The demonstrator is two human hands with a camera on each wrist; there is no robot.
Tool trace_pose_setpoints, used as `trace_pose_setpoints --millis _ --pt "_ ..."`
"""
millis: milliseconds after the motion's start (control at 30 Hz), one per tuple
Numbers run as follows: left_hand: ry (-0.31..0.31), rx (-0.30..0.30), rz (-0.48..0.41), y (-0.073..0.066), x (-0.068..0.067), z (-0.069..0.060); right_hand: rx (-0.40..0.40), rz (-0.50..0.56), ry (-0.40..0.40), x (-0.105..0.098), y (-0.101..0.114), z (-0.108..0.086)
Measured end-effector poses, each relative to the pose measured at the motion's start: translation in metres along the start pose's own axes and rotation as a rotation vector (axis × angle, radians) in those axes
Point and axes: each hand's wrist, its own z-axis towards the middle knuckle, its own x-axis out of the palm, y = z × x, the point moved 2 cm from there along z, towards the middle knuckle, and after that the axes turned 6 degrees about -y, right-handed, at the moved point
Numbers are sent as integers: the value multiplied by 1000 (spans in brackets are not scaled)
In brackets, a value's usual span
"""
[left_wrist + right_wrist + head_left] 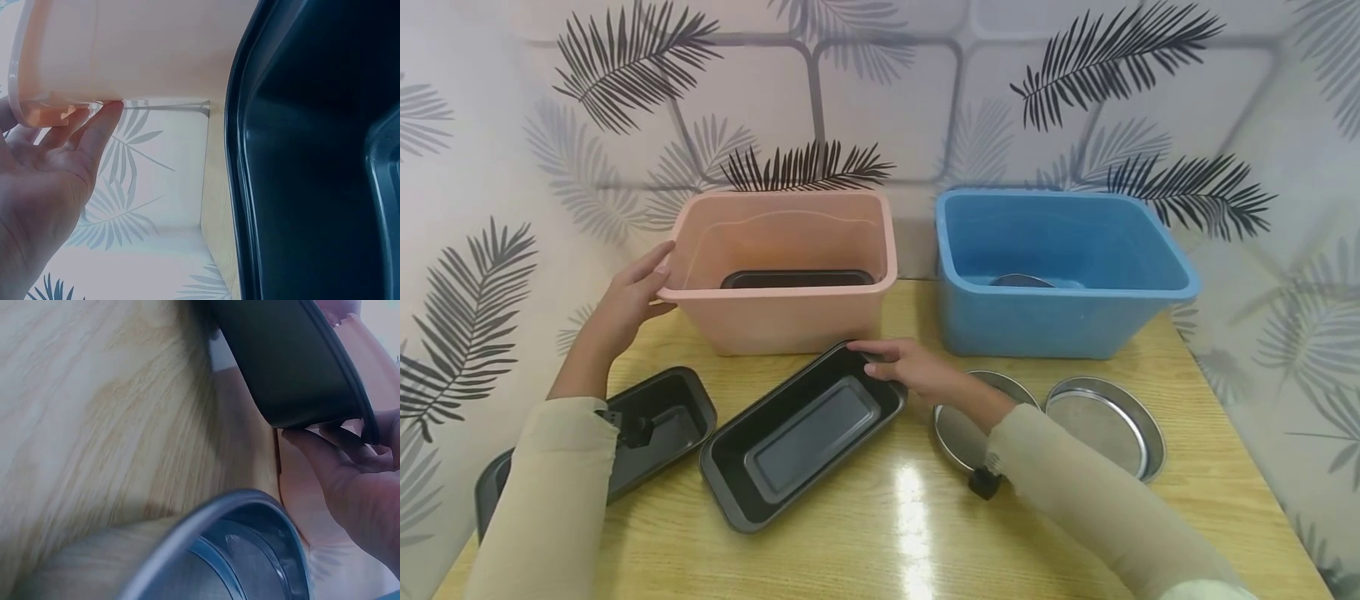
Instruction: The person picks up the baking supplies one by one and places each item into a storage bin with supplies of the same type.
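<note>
My left hand [625, 304] holds the left rim of a pink plastic bin [790, 321], its thumb over the edge and its fingers outside. A dark rectangular loaf pan [812, 442] lies at a slant in front of that bin. At the pan's far right corner, my right hand [917, 371] pinches the rim, with the thumb inside. In the right wrist view, fingers [319, 453] reach under the rim against the pan's outer wall. Another dark loaf pan [688, 417] is partly hidden beneath my left forearm. Inside the pink bin a dark pan [797, 279] shows.
A blue bin [1060, 321] stands at the back right, with part of a round metal pan [1022, 281] inside. Two round metal pans lie before it: one [958, 433] partly under my right forearm, the other [1097, 425] farther right. A patterned covering backs the wooden table [820, 558].
</note>
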Motion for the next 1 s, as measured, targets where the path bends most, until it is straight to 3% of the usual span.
trace_pose_setpoints --millis 500,800,1000 --pt "4 -7 -25 0 0 0 -36 19 6 -7 17 -17" --pt "-1 12 -22 1 1 0 -87 -32 -36 -9 40 -29" --pt "7 9 -26 1 1 0 -97 -11 -59 -14 58 -34"
